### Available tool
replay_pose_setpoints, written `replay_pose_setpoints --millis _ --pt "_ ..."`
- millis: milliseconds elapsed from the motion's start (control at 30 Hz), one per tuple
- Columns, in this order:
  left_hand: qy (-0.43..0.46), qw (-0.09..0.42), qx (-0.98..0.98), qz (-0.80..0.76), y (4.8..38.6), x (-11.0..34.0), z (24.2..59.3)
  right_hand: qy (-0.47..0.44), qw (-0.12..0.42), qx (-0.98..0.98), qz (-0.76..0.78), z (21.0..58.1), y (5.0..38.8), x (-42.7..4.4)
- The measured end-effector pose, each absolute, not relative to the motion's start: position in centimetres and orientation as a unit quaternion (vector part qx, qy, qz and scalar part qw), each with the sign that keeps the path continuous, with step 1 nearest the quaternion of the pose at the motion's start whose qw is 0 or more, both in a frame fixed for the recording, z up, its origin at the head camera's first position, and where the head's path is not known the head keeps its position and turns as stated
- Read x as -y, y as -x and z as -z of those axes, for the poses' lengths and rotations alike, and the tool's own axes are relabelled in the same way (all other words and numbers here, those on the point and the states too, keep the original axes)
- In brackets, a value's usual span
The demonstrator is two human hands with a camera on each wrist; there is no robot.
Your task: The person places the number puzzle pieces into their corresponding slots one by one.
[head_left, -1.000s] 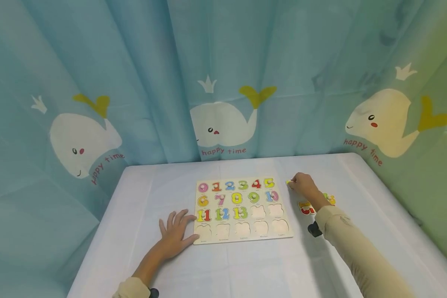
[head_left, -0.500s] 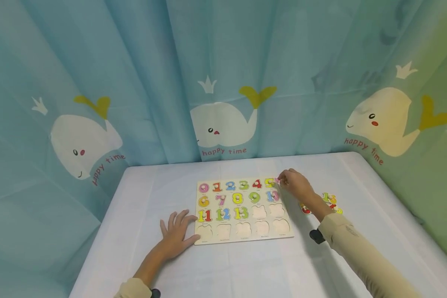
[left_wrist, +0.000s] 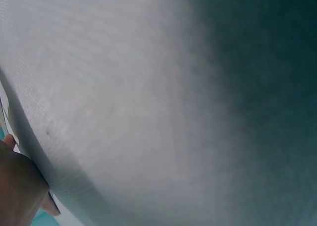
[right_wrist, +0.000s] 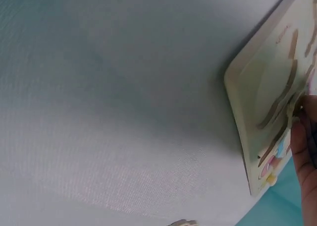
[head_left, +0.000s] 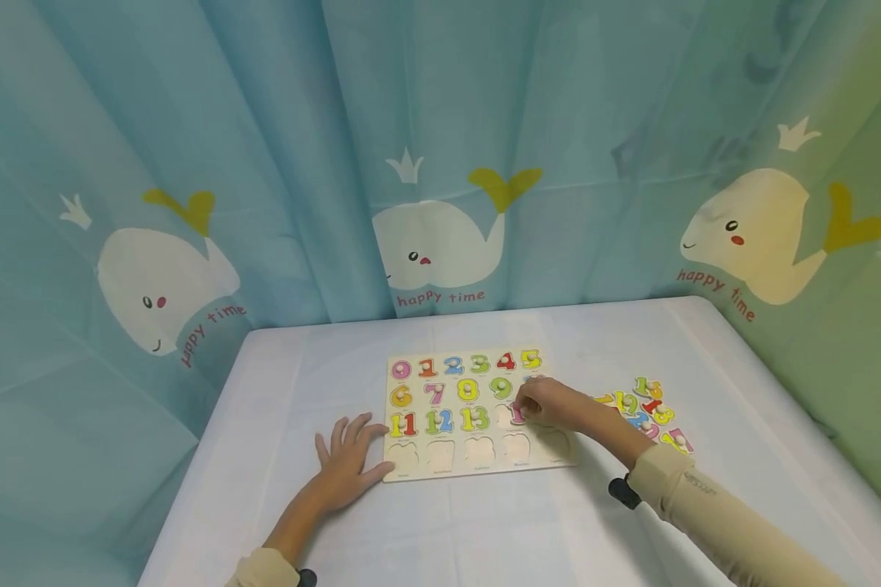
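Note:
A pale wooden number board [head_left: 448,475] lies on the white table, with pieces 0 to 13 in its upper rows and bare recesses below. My left hand [head_left: 345,465] is spread flat, its fingertips and thumb touching the board's left edge. My right hand [head_left: 551,403] pinches a pink number piece [head_left: 517,414] over the first bare recess of the third row. Fingers hide part of that piece. In the right wrist view, the right hand [right_wrist: 307,141] is at the board [right_wrist: 242,102]. The left wrist view shows part of the left hand [left_wrist: 20,186].
Several loose number pieces [head_left: 658,412] lie together on the table right of the board, partly behind my right forearm. A light blue curtain [head_left: 301,204] with whale prints stands behind the table [head_left: 323,359].
My right hand has moved left and toward me, from beyond the board's upper right corner to its third row, carrying the pink piece. More loose pieces are uncovered. My left hand stays in place.

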State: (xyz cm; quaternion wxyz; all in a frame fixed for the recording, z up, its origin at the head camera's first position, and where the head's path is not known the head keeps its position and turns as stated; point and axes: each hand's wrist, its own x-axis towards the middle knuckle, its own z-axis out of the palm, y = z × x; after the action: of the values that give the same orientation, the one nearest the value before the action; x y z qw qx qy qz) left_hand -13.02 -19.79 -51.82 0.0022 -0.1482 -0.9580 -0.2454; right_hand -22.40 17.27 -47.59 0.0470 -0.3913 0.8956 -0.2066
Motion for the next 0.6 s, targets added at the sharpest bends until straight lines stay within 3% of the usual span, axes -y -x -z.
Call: replay_pose_setpoints --millis 267,600 --pt "0.137 -0.021 0.96 0.245 13.1 19.9 51.7 0.383 0.05 -0.897 0.214 48.0 22.3 -16.3" --pt "0.142 -0.008 0.961 0.237 13.1 19.8 51.9 0.354 0.087 -0.906 0.213 48.3 22.2 -14.9"
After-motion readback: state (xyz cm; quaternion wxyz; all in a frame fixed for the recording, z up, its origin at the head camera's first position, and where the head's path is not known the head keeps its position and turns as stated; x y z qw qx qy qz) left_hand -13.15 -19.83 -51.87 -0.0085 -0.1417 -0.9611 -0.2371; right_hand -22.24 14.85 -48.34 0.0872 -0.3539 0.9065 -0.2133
